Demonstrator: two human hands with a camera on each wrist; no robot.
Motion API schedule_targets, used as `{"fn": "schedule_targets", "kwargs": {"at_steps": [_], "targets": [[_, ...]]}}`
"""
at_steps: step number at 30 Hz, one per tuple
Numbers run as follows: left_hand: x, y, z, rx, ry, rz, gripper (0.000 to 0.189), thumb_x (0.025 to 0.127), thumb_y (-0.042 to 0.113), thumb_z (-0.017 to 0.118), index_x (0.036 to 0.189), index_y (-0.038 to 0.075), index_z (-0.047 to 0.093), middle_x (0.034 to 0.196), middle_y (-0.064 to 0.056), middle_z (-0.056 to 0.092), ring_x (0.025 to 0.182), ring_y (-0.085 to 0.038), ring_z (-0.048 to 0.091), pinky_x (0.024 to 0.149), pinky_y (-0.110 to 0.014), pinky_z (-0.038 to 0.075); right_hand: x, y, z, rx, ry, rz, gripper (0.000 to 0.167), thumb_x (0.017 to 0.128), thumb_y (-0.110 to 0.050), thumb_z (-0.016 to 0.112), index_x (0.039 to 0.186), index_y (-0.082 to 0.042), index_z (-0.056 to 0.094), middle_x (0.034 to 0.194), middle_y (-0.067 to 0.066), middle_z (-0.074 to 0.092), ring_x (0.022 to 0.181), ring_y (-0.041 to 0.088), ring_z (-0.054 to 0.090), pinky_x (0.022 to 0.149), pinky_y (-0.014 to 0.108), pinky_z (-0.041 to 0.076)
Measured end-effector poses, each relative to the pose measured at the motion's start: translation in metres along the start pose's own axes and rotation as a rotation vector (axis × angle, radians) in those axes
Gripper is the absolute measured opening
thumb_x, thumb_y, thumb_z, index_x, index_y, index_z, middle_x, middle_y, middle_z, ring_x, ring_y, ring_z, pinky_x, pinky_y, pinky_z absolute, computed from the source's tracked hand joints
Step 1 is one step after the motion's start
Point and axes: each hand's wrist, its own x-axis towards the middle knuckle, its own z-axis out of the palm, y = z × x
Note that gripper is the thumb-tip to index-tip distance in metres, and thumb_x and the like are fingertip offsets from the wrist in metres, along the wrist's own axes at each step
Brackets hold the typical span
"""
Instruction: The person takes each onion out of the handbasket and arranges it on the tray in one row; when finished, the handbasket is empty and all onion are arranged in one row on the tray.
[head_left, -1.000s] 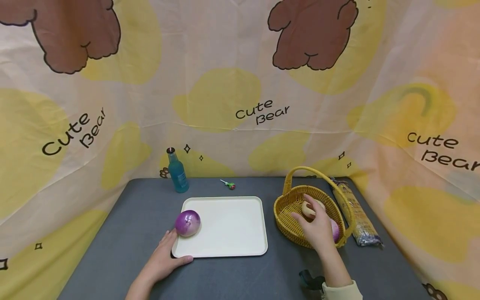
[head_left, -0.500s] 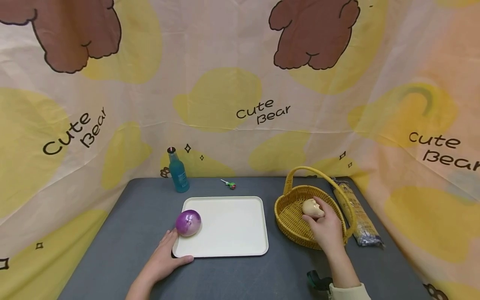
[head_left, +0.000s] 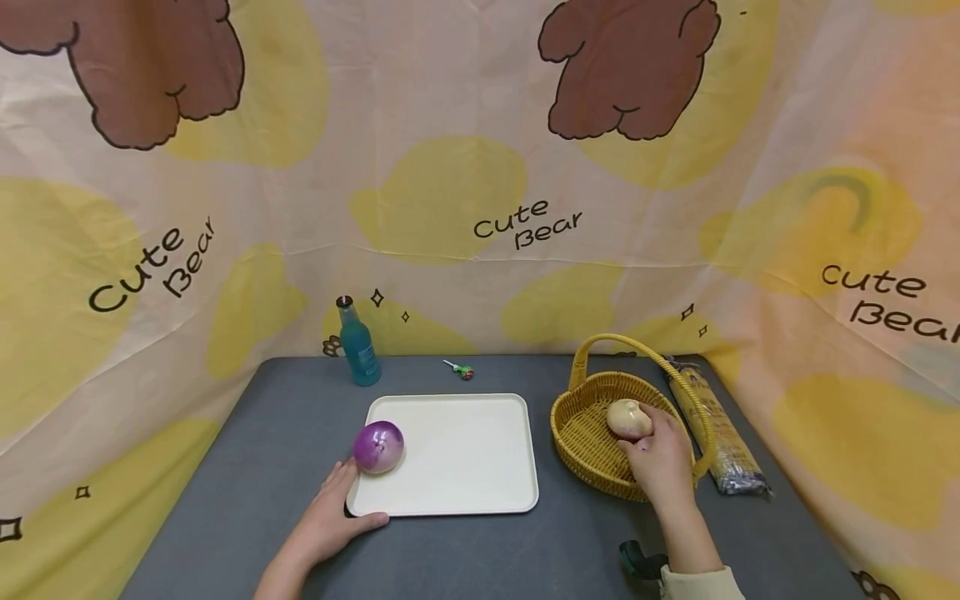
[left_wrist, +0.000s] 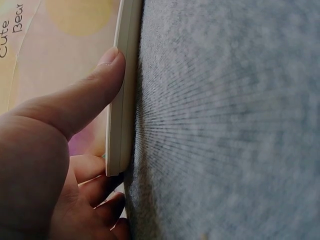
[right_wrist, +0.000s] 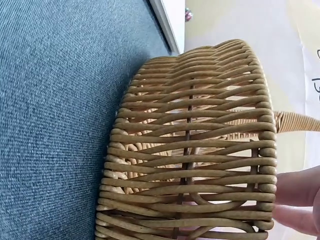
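My right hand point(head_left: 660, 458) reaches into a yellow wicker basket point(head_left: 588, 475) and holds a cream-coloured, round, onion-like bulb point(head_left: 626, 417), fingers at its right side. A purple patch shows between the thumb and fingers. In the right wrist view the basket's woven side point(right_wrist: 190, 150) fills the middle, and fingers point(right_wrist: 295, 197) appear just over its rim. My left hand point(head_left: 322, 517) rests at the near left corner of a white tray point(head_left: 465, 458), thumb along the front rim point(left_wrist: 117, 100), fingers by the left side. A shiny purple-and-white ball-shaped vegetable point(head_left: 378, 447) sits on the tray's left edge.
A blue glass bottle point(head_left: 359, 350) stands behind the tray at left, and a small lollipop point(head_left: 461, 371) lies at the back. Right of the basket lies a long yellow packet point(head_left: 716, 433). A patterned cloth point(head_left: 450, 200) hangs behind the grey table.
My right hand has come down into the basket from above, and its fingers have closed on the cream bulb. The purple item at the basket's right is now mostly hidden. The left hand stays put.
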Motion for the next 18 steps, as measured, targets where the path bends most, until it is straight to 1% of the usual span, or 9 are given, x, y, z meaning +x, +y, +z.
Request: {"fn": "schedule_targets", "kwargs": {"at_steps": [5,7,9,11,14,16,18], "targets": [[-0.0008,0.0003,0.0007,0.005,0.004,-0.001,0.119,0.077,0.059,0.081,0.156,-0.008,0.022,0.162,-0.03,0.024,0.152,-0.051,0.012,0.119,-0.067,0.016,-0.0003,0.0027,0.0007,-0.048,-0.052,0.023,0.077,0.081,-0.009,0.076,0.149,0.004,0.042,0.149,0.037,0.035,0.137,0.057,0.031,0.11,0.071,0.027],[-0.0006,0.0003,0.0006,0.003,0.003,-0.006,0.119,0.077,0.059,0.081,0.157,-0.008,0.022,0.162,-0.029,0.024,0.152,-0.05,0.012,0.119,-0.067,0.016,-0.0003,0.0027,0.0001,-0.082,-0.072,0.024,0.076,0.081,-0.008,0.073,0.148,0.008,0.041,0.149,0.039,0.033,0.137,0.059,0.03,0.11,0.071,0.028],[-0.0006,0.0003,0.0003,0.001,0.003,-0.008,0.12,0.077,0.059,0.081,0.157,-0.008,0.022,0.162,-0.029,0.024,0.152,-0.051,0.011,0.119,-0.067,0.016,-0.0009,0.0023,-0.0009,-0.12,-0.095,0.024,0.076,0.08,-0.009,0.073,0.145,0.014,0.041,0.148,0.043,0.032,0.135,0.062,0.03,0.109,0.072,0.029],[-0.0009,0.0003,-0.0001,-0.004,0.001,-0.014,0.12,0.077,0.059,0.081,0.157,-0.007,0.021,0.163,-0.029,0.023,0.152,-0.05,0.011,0.12,-0.067,0.016,-0.0014,0.0023,-0.0015,-0.171,-0.11,0.012,0.071,0.08,-0.008,0.071,0.14,0.018,0.044,0.144,0.045,0.035,0.131,0.064,0.034,0.106,0.072,0.034],[-0.0012,0.0003,-0.0001,-0.006,0.002,-0.013,0.12,0.077,0.059,0.081,0.157,-0.007,0.021,0.163,-0.029,0.023,0.152,-0.05,0.011,0.12,-0.067,0.015,-0.0026,0.0023,-0.0021,-0.229,-0.127,0.0,0.065,0.079,-0.01,0.076,0.129,0.023,0.05,0.133,0.046,0.043,0.121,0.062,0.044,0.099,0.069,0.042],[-0.0013,0.0003,0.0001,-0.009,0.002,-0.012,0.12,0.076,0.059,0.081,0.157,-0.007,0.021,0.163,-0.029,0.023,0.152,-0.05,0.011,0.12,-0.067,0.015,-0.0032,0.0022,-0.0019,-0.255,-0.126,-0.006,0.057,0.078,-0.011,0.077,0.119,0.023,0.055,0.125,0.044,0.048,0.112,0.059,0.052,0.093,0.066,0.046],[-0.0014,0.0005,0.0001,-0.011,0.002,-0.012,0.12,0.076,0.059,0.081,0.157,-0.007,0.021,0.163,-0.029,0.023,0.152,-0.05,0.01,0.12,-0.067,0.015,-0.0032,0.0019,-0.0017,-0.274,-0.126,-0.01,0.048,0.077,-0.011,0.078,0.109,0.02,0.061,0.117,0.041,0.052,0.103,0.056,0.056,0.088,0.064,0.048]]}}
